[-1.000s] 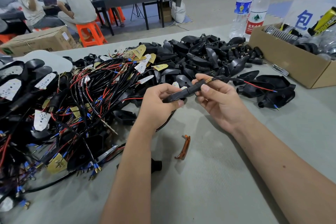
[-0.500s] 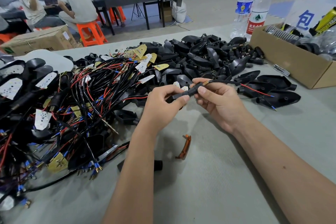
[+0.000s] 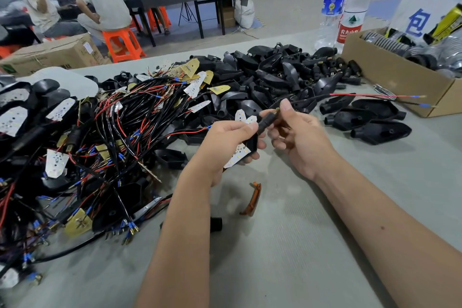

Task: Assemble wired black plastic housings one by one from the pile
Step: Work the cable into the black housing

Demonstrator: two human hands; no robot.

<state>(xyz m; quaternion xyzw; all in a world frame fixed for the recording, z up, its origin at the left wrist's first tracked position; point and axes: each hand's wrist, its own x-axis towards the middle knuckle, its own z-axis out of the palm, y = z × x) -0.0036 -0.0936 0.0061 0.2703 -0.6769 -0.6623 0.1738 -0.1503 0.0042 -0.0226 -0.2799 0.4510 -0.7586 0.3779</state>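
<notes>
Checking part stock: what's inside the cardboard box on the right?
The cardboard box holds ribbed silvery round parts, darker pieces, and a yellow-and-black packet. Lower layers are hidden by its wall and the top pieces.

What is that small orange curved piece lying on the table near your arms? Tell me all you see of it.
The small orange-brown curved strip looks like translucent plastic, slim and bowed like a lens or clip. It lies alone on the grey table covering, in the gap between the two forearms, nearer than both hands. Nothing touches it but the table.

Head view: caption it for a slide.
Left hand and right hand grip a wired black housing beside the parts pile.
</notes>
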